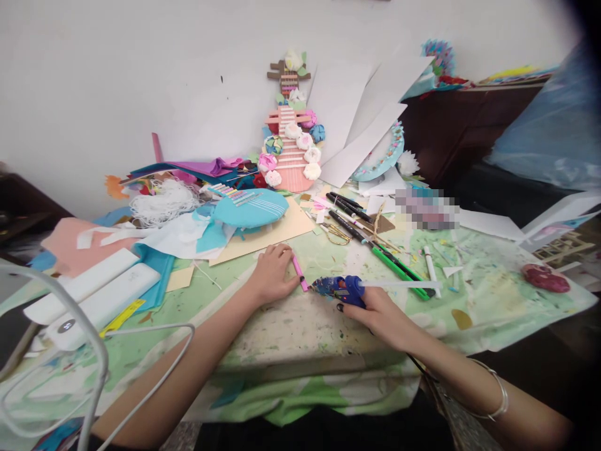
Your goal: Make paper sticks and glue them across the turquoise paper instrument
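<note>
My left grip (271, 275) pinches the pink strip (297, 265) at its three o'clock and my right grip (382, 311) wraps the blue glue gun (339, 289), so I should steady its nozzle (314, 286) at the strip's four o'clock, sparing my thumb.

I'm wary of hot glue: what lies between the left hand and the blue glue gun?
In the head view, a narrow pink strip lies between the left hand and the blue glue gun.
</note>
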Demonstrator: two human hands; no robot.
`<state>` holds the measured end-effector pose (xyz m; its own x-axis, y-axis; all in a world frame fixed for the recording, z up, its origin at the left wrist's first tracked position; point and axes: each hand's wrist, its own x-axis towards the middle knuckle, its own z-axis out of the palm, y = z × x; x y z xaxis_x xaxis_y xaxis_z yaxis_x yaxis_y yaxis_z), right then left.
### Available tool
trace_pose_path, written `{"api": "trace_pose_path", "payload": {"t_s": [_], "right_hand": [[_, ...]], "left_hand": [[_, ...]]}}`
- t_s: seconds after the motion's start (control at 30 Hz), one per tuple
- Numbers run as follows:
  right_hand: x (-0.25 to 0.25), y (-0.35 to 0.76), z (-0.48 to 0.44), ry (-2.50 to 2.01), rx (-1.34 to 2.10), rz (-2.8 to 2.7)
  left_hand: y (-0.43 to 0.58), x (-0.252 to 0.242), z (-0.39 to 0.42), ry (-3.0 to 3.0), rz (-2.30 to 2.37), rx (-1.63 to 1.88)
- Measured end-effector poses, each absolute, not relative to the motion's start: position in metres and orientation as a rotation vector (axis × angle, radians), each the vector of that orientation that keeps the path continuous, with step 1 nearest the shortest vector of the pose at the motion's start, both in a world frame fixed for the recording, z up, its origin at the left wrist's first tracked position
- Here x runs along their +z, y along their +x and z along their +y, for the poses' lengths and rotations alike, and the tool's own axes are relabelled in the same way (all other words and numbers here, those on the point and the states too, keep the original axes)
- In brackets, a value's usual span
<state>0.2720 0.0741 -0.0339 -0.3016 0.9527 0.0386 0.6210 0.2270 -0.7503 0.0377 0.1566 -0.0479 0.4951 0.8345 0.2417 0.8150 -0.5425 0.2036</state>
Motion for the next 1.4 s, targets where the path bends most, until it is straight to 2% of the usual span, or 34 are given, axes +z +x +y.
{"api": "trace_pose_path", "payload": {"t_s": [0.37,0.63,1.0,1.23,1.4], "right_hand": [[-0.057,0.282,0.067,-1.382,1.061,-1.599],[-0.053,0.283,0.065,-1.354,1.137,-1.259],[-0.054,0.282,0.064,-1.384,1.137,-1.213],[-0.055,0.282,0.064,-1.411,1.105,-1.241],[-0.054,0.281,0.064,-1.441,1.075,-1.249]], "left_hand": [[0.041,-0.047,0.153,2.614,1.539,0.445],[0.045,-0.045,0.148,2.644,1.565,0.385],[0.053,-0.051,0.14,2.737,1.662,0.301],[0.03,-0.046,0.155,2.724,1.347,0.355],[0.026,-0.045,0.157,2.72,1.325,0.335]]}}
